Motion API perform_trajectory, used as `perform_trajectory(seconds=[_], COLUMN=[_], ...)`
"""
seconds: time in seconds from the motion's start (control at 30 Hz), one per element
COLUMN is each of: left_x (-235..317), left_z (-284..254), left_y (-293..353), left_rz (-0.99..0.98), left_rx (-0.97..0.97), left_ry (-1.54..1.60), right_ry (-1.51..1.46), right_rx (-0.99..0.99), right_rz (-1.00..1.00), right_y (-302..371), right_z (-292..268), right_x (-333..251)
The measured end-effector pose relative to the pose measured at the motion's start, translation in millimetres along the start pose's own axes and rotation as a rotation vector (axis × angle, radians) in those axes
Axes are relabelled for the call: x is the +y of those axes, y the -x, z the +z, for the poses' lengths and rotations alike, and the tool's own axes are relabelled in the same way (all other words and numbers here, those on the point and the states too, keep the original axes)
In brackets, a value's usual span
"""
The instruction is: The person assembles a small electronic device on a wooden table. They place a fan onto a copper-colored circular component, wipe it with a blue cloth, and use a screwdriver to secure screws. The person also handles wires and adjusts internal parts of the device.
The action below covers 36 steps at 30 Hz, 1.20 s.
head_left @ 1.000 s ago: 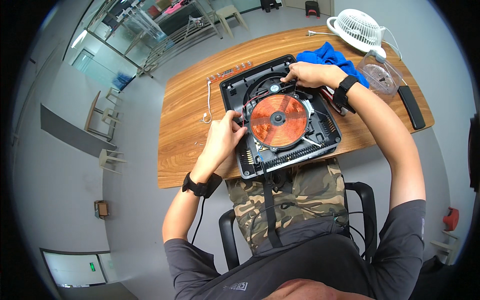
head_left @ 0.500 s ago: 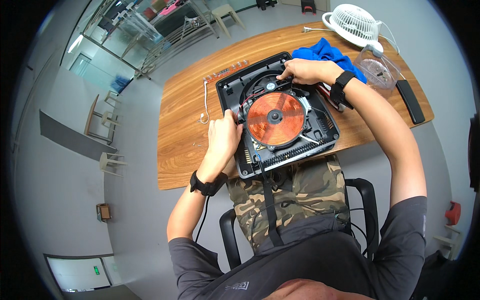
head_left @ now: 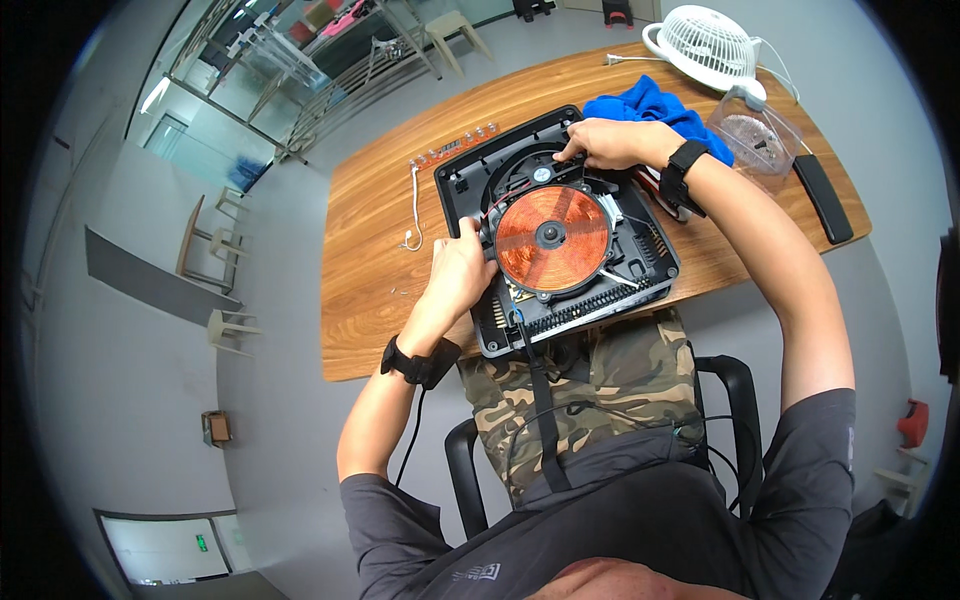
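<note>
The opened cooker [head_left: 560, 235] lies on the wooden surface [head_left: 370, 290] in front of me, its copper coil [head_left: 552, 238] between my hands. My left hand [head_left: 458, 278] reaches in from below, its grip closed on the coil's left edge. My right hand [head_left: 608, 142] bends in over the far rim, fingers pinched together at the housing by the small fan [head_left: 540, 175]; what they hold I cannot tell. A blue cloth [head_left: 650, 105] lies just beyond.
</note>
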<state>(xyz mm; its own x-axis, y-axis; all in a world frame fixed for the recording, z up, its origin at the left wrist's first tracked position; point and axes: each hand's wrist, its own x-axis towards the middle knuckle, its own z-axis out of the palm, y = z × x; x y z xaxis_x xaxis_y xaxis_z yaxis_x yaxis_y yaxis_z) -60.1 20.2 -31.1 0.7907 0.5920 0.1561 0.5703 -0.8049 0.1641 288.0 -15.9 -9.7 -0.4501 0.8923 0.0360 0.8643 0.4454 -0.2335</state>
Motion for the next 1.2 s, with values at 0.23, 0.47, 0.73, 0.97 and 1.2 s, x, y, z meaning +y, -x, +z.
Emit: perform_trajectory(seconds=[0.23, 0.47, 0.73, 0.97, 1.2], left_x=[17.7, 31.7, 25.7, 27.2, 25.8], left_z=[-8.2, -20.3, -21.2, -16.5, -20.7], left_y=[15.8, 19.1, 17.9, 24.5, 23.0], left_rz=[-0.023, -0.052, -0.051, -0.059, -0.041], left_rx=[0.06, 0.009, -0.029, 0.045, 0.005], left_ry=[-0.049, -0.202, -0.145, -0.132, -0.178], right_ry=[0.002, -0.002, -0.025, -0.021, -0.047], right_rx=[0.025, 0.04, 0.064, 0.042, 0.018], right_rz=[0.038, 0.06, 0.027, 0.064, 0.024], right_y=[2.1, 2.1, 0.8, 0.0, -1.6], right_z=[-2.6, 2.1, 6.5, 4.7, 9.9], right_x=[-7.1, -3.0, 4.1, 0.8, 10.2])
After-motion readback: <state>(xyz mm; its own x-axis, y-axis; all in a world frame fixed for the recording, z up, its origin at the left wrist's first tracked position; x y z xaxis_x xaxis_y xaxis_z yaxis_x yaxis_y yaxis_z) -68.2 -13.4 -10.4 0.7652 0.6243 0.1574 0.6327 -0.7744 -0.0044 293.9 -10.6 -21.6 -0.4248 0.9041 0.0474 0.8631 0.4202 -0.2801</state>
